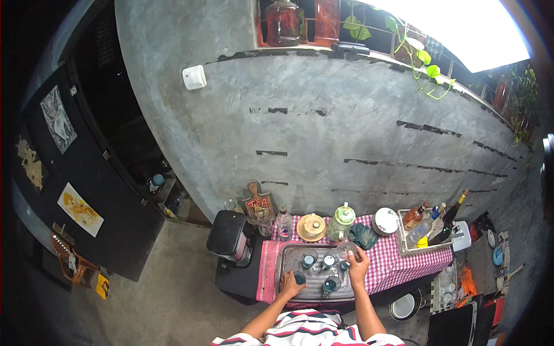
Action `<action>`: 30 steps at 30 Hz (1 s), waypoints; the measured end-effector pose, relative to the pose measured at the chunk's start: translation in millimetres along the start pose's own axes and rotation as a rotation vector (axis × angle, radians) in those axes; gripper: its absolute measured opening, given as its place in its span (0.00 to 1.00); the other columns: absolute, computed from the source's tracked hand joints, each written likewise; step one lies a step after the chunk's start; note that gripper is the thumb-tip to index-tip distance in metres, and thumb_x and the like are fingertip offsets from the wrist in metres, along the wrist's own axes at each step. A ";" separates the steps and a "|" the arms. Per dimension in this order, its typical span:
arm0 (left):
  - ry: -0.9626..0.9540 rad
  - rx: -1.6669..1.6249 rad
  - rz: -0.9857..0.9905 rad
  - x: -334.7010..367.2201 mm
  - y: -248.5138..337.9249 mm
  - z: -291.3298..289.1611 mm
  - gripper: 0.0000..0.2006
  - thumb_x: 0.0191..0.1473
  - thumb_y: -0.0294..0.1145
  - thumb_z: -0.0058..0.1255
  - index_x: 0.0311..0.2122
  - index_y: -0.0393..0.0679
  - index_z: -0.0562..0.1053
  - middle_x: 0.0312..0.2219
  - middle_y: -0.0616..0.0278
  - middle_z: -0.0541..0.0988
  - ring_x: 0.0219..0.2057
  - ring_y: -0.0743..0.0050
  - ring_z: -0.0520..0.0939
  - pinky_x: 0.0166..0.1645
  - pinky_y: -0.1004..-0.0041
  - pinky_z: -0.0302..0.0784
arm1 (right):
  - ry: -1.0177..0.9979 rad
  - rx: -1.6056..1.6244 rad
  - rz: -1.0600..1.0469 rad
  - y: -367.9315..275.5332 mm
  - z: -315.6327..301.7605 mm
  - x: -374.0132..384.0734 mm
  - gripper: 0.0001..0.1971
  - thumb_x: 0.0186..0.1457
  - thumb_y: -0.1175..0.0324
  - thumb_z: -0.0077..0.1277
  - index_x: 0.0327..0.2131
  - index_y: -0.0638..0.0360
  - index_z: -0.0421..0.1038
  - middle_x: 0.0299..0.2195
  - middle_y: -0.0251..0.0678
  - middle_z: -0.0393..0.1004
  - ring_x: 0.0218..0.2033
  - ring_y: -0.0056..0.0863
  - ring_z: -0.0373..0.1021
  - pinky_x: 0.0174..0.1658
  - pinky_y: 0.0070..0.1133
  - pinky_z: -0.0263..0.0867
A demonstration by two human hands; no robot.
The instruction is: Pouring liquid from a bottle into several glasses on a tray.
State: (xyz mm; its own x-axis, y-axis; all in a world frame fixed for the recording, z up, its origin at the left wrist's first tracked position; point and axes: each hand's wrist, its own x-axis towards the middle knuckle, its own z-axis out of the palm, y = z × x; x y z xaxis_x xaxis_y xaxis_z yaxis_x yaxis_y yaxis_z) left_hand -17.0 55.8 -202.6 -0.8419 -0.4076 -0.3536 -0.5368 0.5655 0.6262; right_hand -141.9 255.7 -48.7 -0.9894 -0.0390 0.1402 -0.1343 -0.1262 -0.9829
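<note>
A grey metal tray point(316, 280) lies on the table before me, with several small glasses standing on it. At its left side my left hand point(288, 285) has its fingers curled around a dark-tinted glass point(299, 277). My right hand point(359, 269) grips a clear glass point(346, 249), tilted over the tray's far right corner. Between the hands are a glass point(309, 260), another glass point(329, 260) and, closer to me, a bluish glass point(332, 284). One more glass point(344, 266) is partly hidden beside my right hand. What the glasses contain is too small to tell.
Behind the tray stand a clear bottle point(284, 225), a tan lidded pot point(311, 226), a green-lidded glass jug point(341, 222), a dark cloth point(363, 237) and white plates point(385, 221). A black appliance point(228, 235) is left; a white basket point(424, 250) of bottles is right.
</note>
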 end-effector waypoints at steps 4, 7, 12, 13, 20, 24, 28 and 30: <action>0.084 -0.036 0.081 -3.5 -5.6 -2.0 0.57 0.34 0.57 0.70 0.65 0.41 0.51 0.58 0.37 0.56 0.59 0.35 0.59 0.62 0.49 0.57 | 0.106 0.037 0.150 15.0 1.3 -9.7 0.20 0.61 0.61 0.50 0.46 0.74 0.69 0.34 0.43 0.76 0.31 0.31 0.77 0.30 0.23 0.76; 0.112 -0.045 0.139 0.6 -4.7 -14.6 0.58 0.34 0.56 0.70 0.64 0.38 0.50 0.58 0.38 0.56 0.60 0.37 0.58 0.63 0.51 0.54 | 0.020 0.139 0.252 22.2 7.0 -15.9 0.21 0.63 0.59 0.48 0.43 0.74 0.69 0.33 0.46 0.75 0.28 0.34 0.77 0.30 0.24 0.76; 0.141 -0.137 0.202 -5.7 6.2 -45.1 0.59 0.33 0.56 0.70 0.66 0.43 0.49 0.60 0.40 0.53 0.62 0.38 0.54 0.64 0.50 0.51 | -0.053 0.112 0.389 18.0 28.0 -30.0 0.24 0.63 0.55 0.45 0.42 0.76 0.67 0.32 0.50 0.76 0.27 0.38 0.77 0.30 0.24 0.76; 0.130 -0.120 0.233 -8.7 12.4 -53.7 0.59 0.33 0.56 0.70 0.66 0.44 0.48 0.61 0.40 0.51 0.62 0.37 0.53 0.64 0.50 0.51 | -0.058 0.104 0.396 20.8 30.1 -31.4 0.24 0.63 0.55 0.45 0.42 0.76 0.67 0.32 0.50 0.76 0.27 0.38 0.77 0.30 0.24 0.76; -0.003 -0.316 0.568 -28.4 43.9 -91.2 0.61 0.31 0.53 0.73 0.68 0.47 0.47 0.64 0.49 0.51 0.65 0.45 0.54 0.66 0.53 0.52 | -0.224 0.054 0.579 38.4 47.2 -45.0 0.22 0.63 0.60 0.46 0.42 0.79 0.69 0.28 0.52 0.77 0.24 0.39 0.77 0.27 0.26 0.76; -0.062 -0.493 0.639 -31.7 53.7 -95.0 0.53 0.34 0.44 0.73 0.65 0.45 0.55 0.60 0.49 0.61 0.62 0.51 0.62 0.65 0.59 0.58 | -0.279 -0.064 0.602 45.9 60.2 -57.5 0.22 0.62 0.59 0.48 0.42 0.77 0.70 0.28 0.51 0.77 0.23 0.40 0.77 0.27 0.26 0.76; -0.155 -0.681 0.558 -29.4 55.1 -88.9 0.39 0.39 0.33 0.70 0.58 0.43 0.64 0.53 0.53 0.72 0.56 0.59 0.72 0.61 0.64 0.65 | -0.288 -0.268 0.528 53.0 66.8 -71.6 0.21 0.61 0.57 0.50 0.36 0.72 0.77 0.28 0.39 0.78 0.30 0.21 0.73 0.33 0.21 0.70; -0.170 -0.741 0.544 -29.0 55.5 -87.6 0.33 0.41 0.30 0.68 0.53 0.42 0.67 0.50 0.55 0.75 0.53 0.64 0.76 0.57 0.67 0.69 | -0.309 -0.271 0.551 44.4 64.8 -70.3 0.21 0.61 0.57 0.50 0.36 0.72 0.77 0.29 0.38 0.78 0.30 0.21 0.73 0.33 0.21 0.70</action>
State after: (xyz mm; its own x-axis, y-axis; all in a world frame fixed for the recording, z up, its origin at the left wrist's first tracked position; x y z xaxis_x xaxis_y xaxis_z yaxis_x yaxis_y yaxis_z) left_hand -17.5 36.3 -96.7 -0.9953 -0.0774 0.0581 0.0565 0.0228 0.9981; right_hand -74.7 188.6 -94.5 -0.8615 -0.3122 -0.4005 0.3348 0.2439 -0.9102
